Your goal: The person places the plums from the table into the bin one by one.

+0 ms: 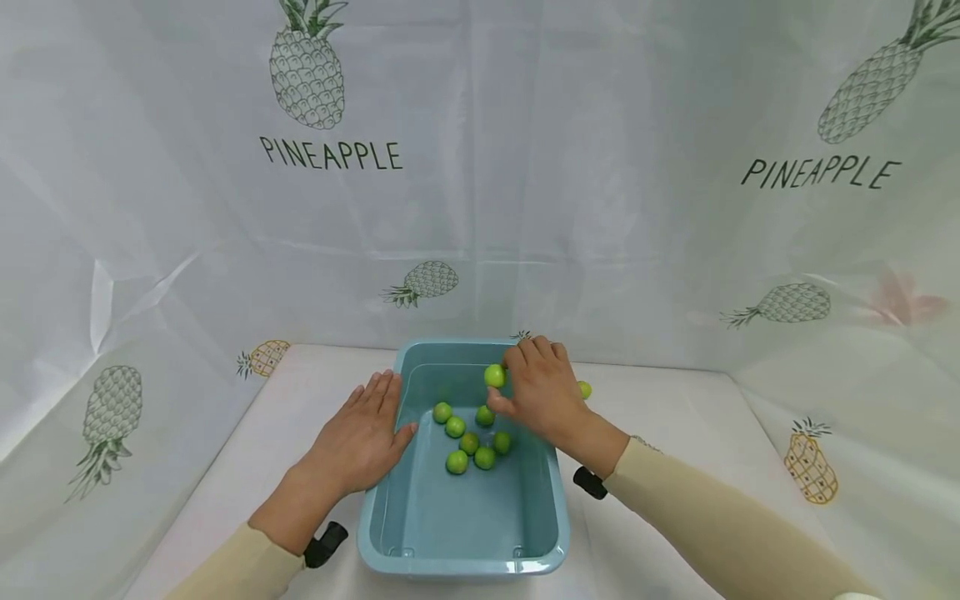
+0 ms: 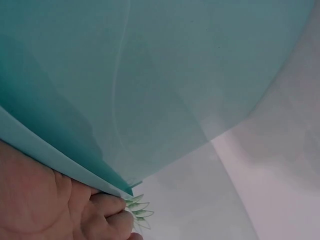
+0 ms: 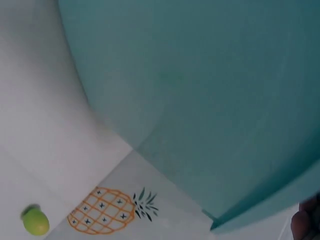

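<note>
Several small green limes (image 1: 455,427) lie grouped on the floor of a blue-green plastic basin (image 1: 465,521). Over the basin's far right part, my right hand (image 1: 542,390) holds one lime (image 1: 494,376) between its thumb and fingers. My left hand (image 1: 360,433) rests on the basin's left rim, fingers stretched forward and thumb over the edge. From below, the left wrist view shows that palm (image 2: 30,200) against the rim and the basin's outer wall (image 2: 175,75). In the right wrist view only a fingertip (image 3: 302,225) shows past the rim; the held lime is hidden there.
Outside the basin, another lime (image 1: 584,390) lies on the white table (image 1: 660,433) to the right, behind my right hand; the right wrist view shows a lime (image 3: 36,221) there too. A pineapple-printed sheet (image 1: 585,208) hangs behind and along both sides.
</note>
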`<state>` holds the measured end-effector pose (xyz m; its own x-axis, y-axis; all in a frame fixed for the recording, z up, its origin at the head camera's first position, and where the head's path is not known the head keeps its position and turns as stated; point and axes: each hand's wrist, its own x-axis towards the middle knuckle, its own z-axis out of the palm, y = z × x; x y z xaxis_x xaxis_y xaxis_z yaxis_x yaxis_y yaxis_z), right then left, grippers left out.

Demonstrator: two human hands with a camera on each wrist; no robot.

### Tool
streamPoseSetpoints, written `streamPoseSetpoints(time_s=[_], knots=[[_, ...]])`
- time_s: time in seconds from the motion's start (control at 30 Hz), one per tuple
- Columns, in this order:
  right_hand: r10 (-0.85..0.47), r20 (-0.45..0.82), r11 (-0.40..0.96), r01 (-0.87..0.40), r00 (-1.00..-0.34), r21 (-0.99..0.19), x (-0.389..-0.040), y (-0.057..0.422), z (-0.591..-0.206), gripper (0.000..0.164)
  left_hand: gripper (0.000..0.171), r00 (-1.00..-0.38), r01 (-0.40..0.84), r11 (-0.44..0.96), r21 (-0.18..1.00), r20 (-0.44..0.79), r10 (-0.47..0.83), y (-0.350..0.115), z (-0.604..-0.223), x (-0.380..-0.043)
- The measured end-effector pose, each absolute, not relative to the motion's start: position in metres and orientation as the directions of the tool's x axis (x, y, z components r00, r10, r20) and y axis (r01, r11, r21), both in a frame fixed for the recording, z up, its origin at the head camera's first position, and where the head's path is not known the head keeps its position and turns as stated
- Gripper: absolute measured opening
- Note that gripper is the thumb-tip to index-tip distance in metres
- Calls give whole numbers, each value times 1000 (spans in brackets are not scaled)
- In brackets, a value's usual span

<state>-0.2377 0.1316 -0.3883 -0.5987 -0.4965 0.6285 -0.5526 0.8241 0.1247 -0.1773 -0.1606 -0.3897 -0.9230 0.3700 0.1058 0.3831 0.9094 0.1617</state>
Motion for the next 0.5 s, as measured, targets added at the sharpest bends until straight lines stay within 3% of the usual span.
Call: streamPoseSetpoints(time_s=[0.5], knots=[[-480, 523, 841, -538, -705, 47, -239, 119, -406, 37, 76, -925, 379, 908, 179, 113, 363, -161, -392, -177]])
